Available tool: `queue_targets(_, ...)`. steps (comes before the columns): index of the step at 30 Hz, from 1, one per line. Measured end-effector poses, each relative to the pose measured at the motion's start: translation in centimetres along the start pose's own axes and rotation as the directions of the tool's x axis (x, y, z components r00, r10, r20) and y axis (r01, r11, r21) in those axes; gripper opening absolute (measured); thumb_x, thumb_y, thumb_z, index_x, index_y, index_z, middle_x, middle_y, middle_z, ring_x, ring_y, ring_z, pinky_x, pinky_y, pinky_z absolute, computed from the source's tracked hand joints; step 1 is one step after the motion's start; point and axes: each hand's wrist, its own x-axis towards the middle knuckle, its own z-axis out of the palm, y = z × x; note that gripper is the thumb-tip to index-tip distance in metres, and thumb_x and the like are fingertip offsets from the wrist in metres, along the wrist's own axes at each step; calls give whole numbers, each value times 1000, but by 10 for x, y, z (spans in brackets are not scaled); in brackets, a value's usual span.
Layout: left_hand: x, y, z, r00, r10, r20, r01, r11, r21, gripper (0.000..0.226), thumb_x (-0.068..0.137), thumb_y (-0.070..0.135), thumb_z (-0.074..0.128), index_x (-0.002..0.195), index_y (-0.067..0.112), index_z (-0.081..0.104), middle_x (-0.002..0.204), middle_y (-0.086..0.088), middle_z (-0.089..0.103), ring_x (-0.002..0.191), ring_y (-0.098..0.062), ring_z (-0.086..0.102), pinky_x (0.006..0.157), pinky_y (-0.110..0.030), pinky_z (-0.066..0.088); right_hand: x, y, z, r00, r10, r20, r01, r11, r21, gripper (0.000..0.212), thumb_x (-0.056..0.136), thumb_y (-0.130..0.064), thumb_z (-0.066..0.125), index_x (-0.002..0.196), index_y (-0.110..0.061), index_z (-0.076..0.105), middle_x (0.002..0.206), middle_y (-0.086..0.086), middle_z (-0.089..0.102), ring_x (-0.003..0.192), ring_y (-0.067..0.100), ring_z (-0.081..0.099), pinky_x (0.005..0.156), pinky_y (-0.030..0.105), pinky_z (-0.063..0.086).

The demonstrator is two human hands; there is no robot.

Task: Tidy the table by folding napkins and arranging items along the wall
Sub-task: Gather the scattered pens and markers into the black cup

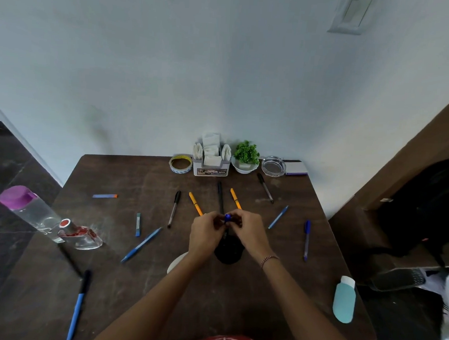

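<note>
Both hands meet over the middle of the surface (140,175). The left hand (206,231) and the right hand (248,231) each pinch a blue-topped pen (227,217) with curled fingertips, holding it just above a black cup (228,252) at the centre. Whether they are capping it or about to drop it in, I cannot tell.

At 12 o'clock a row already sits against the wall: a tape roll (180,163), a napkin holder (211,168) with folded napkins (211,147) standing in it, a small plant (246,152), a glass dish (273,166) and a purple-edged box (296,168). No loose napkin shows anywhere, so the folding looks finished to me.

The gathering looks far from done. I count 9 loose pens (174,208) fanned out from 7 o'clock round to 3 o'clock, plus 2 short sticks (138,224) near 10 o'clock. A clear bottle (28,211) with a purple cap and a perfume bottle (81,235) just beside it are at 9 o'clock, and a teal bottle (344,299) lies at 4 o'clock near the edge. All of these are well apart from the wall.
</note>
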Motion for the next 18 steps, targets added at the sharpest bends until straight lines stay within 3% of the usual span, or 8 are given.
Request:
queue_targets(5, 4, -7, 2, 999, -7, 43, 6, 999, 35, 19, 83, 16, 69, 102, 15, 70, 91, 2, 70, 84, -9, 65, 76, -30, 57, 4, 4, 5, 999, 3, 38, -2, 1000, -13, 24, 84, -4, 64, 105, -16, 64, 102, 1, 69, 98, 10, 63, 79, 13, 46)
queue_targets(10, 9, -10, 2, 998, -30, 51, 28, 998, 57, 21, 87, 14, 63, 107, 16, 69, 95, 2, 70, 86, -6, 64, 77, -25, 55, 9, 7, 13, 997, -9, 74, 11, 1000, -18, 28, 85, -3, 63, 109, -16, 63, 108, 1, 68, 103, 10, 62, 81, 12, 46)
queue_targets(18, 22, -17, 2, 997, -67, 42, 65, 996, 54, 23, 88, 14, 64, 111, 16, 68, 101, 2, 70, 80, 2, 56, 58, -5, 38, 18, 12, 19, 995, 12, 101, -15, 1000, 23, 38, 90, 0, 53, 125, -16, 56, 119, 1, 63, 111, 8, 57, 76, 2, 39)
